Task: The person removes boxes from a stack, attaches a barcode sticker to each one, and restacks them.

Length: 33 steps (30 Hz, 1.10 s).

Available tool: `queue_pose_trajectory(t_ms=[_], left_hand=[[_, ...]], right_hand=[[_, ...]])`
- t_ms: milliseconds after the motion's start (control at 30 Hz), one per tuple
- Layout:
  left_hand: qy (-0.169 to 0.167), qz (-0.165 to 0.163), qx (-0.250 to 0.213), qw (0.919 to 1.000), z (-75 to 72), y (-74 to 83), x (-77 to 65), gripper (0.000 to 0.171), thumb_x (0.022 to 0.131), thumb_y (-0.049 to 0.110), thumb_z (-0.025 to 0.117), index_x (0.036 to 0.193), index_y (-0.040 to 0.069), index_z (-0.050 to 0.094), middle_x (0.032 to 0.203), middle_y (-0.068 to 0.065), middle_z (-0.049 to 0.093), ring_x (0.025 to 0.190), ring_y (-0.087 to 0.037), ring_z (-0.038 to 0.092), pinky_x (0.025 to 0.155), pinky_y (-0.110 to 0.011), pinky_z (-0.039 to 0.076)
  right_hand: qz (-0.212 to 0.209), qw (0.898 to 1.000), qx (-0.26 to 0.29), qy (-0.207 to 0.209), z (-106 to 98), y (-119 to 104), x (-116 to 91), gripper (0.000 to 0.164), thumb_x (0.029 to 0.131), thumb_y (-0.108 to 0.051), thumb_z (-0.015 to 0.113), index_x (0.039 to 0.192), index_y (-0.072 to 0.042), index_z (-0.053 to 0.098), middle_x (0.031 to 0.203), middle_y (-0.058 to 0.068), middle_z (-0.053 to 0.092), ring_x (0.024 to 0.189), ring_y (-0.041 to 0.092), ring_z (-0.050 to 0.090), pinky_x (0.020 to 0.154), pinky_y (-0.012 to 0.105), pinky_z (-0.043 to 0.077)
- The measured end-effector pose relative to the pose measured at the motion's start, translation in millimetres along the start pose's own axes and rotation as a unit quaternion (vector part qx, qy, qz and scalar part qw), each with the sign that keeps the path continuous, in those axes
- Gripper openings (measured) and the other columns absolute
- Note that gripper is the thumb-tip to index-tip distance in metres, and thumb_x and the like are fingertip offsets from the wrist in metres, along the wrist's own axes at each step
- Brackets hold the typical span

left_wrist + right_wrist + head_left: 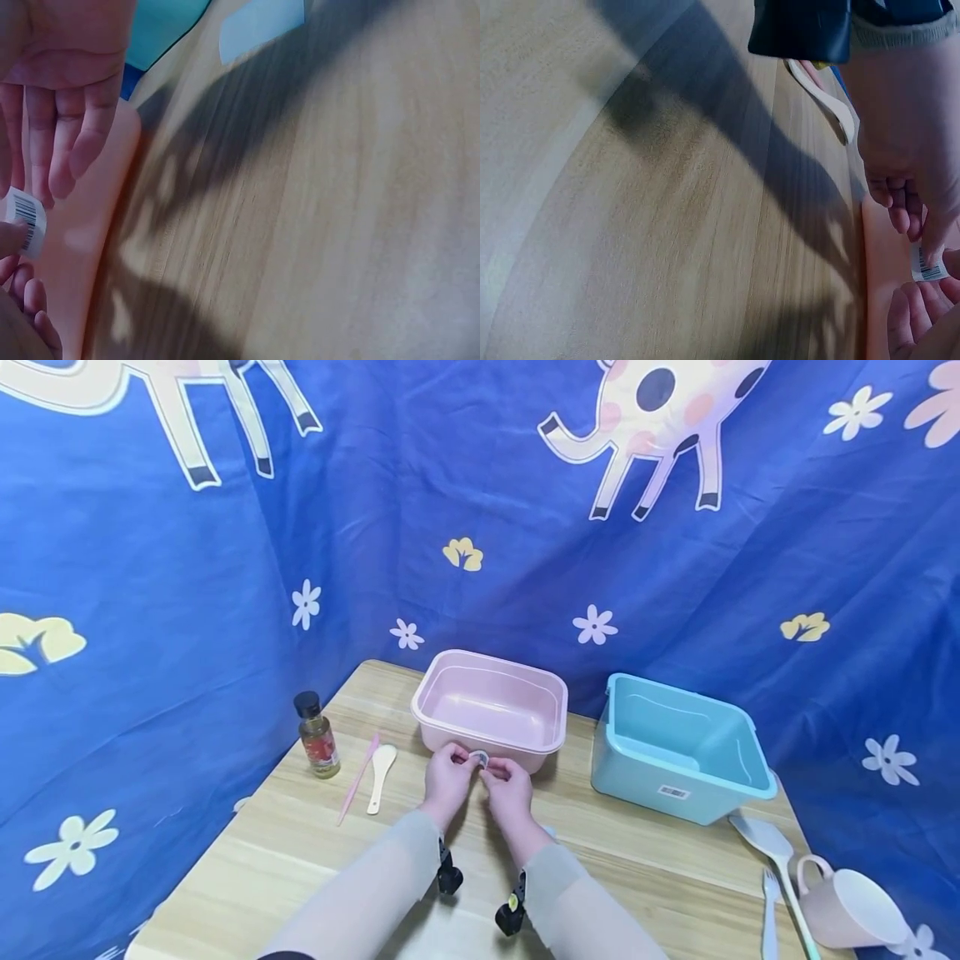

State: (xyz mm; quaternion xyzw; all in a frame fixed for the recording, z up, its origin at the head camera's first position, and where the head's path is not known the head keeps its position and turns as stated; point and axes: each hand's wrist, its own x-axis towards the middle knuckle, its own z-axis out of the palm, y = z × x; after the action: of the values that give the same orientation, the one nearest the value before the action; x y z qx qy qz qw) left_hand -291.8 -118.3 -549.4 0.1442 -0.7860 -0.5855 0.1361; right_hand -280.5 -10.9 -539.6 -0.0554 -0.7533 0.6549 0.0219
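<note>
A small white barcode sticker (480, 757) is held between both hands, close in front of the pink basin's (491, 672) near wall. My left hand (447, 783) pinches its left side with thumb and fingers, and my right hand (512, 795) pinches the right side. In the left wrist view the sticker (31, 214) looks curved, its black bars turned toward the camera. The right wrist view has the same sticker (928, 273) among the fingertips, with the basin wall right behind. Parts of the sticker are hidden under the thumbs.
A teal basin (682, 747) with its own label stands to the right. Beyond it lie a spatula (765, 837), a fork (770, 910) and a tipped mug (851, 906). At left are a bottle (320, 739), a pink stick (358, 779) and a cream spoon (381, 772). A pale paper piece (262, 28) lies nearby.
</note>
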Motion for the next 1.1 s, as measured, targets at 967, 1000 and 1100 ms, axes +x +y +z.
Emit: queue_pose_trajectory(t_ms=[967, 1000, 1100], left_hand=[[0.017, 0.004, 0.045, 0.9988, 5.6, 3.2, 8.7, 0.019, 0.085, 0.017, 0.077, 0.08, 0.009, 0.061, 0.075, -0.003, 0.059, 0.072, -0.023, 0.055, 0.07, -0.037, 0.044], [0.018, 0.003, 0.045, 0.9988, 5.8, 3.2, 8.7, 0.019, 0.085, 0.016, 0.077, 0.08, 0.008, 0.061, 0.075, -0.003, 0.059, 0.073, -0.023, 0.055, 0.071, -0.037, 0.044], [0.018, -0.002, 0.043, 0.9989, 6.2, 3.6, 8.4, 0.018, 0.085, 0.016, 0.077, 0.08, 0.008, 0.061, 0.076, -0.003, 0.059, 0.073, -0.023, 0.055, 0.071, -0.037, 0.044]], right_hand=[[-0.008, 1.0, 0.02, -0.01, -0.4, 2.2, 1.1, 0.03, 0.085, 0.003, 0.071, 0.113, 0.009, 0.064, 0.102, 0.018, 0.069, 0.072, 0.012, 0.057, 0.047, 0.021, 0.044], [-0.007, 1.0, 0.022, -0.009, -0.6, 1.9, 0.7, 0.03, 0.085, 0.003, 0.071, 0.114, 0.009, 0.064, 0.102, 0.018, 0.069, 0.071, 0.011, 0.057, 0.047, 0.021, 0.043], [-0.007, 1.0, 0.024, -0.009, -0.4, 1.3, -0.3, 0.031, 0.085, 0.003, 0.071, 0.114, 0.009, 0.063, 0.102, 0.018, 0.068, 0.071, 0.011, 0.056, 0.047, 0.021, 0.043]])
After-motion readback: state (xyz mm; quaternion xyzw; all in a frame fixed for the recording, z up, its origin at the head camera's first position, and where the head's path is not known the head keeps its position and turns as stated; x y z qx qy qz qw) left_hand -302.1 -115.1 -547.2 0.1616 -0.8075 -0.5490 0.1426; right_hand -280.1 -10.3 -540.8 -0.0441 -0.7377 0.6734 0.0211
